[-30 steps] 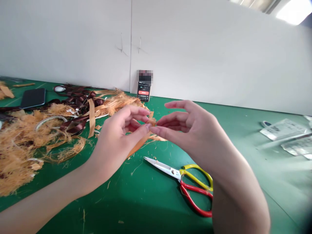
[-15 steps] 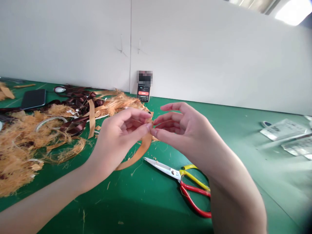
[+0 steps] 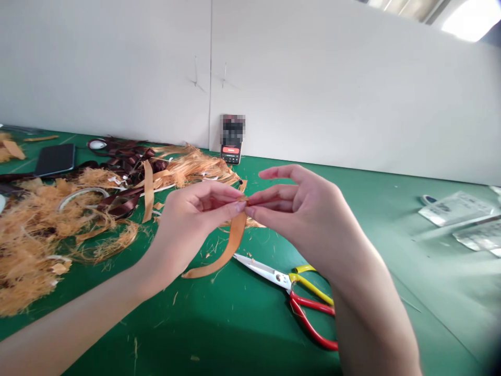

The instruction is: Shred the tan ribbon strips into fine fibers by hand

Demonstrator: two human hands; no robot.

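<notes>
A tan ribbon [image 3: 235, 237] hangs from my fingertips and curves down to the left, its lower end close to the table. My left hand [image 3: 199, 214] pinches its upper end between thumb and fingers. From the other side, my right hand [image 3: 293, 203] pinches at the same end, thumb against fingertips, with the index finger raised. The bit between the two hands is small and mostly covered by the fingers. Below the hands lie scissors [image 3: 279, 279] with one yellow and one red handle, their tips pointing left near the ribbon.
On the left, a pile of tan fibres [image 3: 31, 235] lies with dark brown ribbon [image 3: 125, 201] and a dark phone [image 3: 55, 159]. A lit phone [image 3: 230, 138] leans on the white wall [image 3: 332, 89]. Clear plastic packets [image 3: 454, 209] lie right on the green table [image 3: 235, 334].
The hanging ribbon has swung slightly and more of its lower end shows. My fingers have shifted a little at the pinched end, the right fingertips closing in on it.
</notes>
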